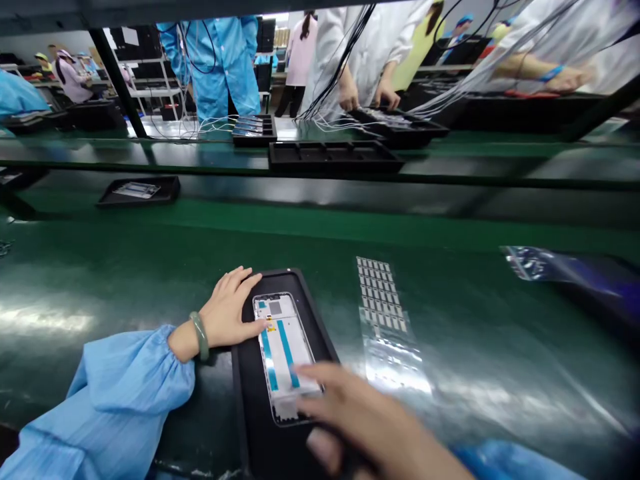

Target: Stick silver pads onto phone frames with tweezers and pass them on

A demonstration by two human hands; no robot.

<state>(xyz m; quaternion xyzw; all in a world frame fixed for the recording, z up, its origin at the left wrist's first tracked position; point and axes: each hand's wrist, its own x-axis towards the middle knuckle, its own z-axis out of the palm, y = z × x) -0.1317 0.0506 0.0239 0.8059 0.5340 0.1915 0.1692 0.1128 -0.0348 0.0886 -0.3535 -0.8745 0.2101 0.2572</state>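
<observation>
Phone frame [278, 360] lengthwise in tray [254, 413]; left hand [227, 317] spread, empty, at tray's left rim; right hand [363, 417] opposite, blurred, grip unclear.

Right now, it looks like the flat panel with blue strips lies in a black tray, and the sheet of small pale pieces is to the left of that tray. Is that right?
Not quite: the head view shows the sheet of small pale pieces to the right of the black tray. The flat panel with blue strips does lie in that tray.
</observation>
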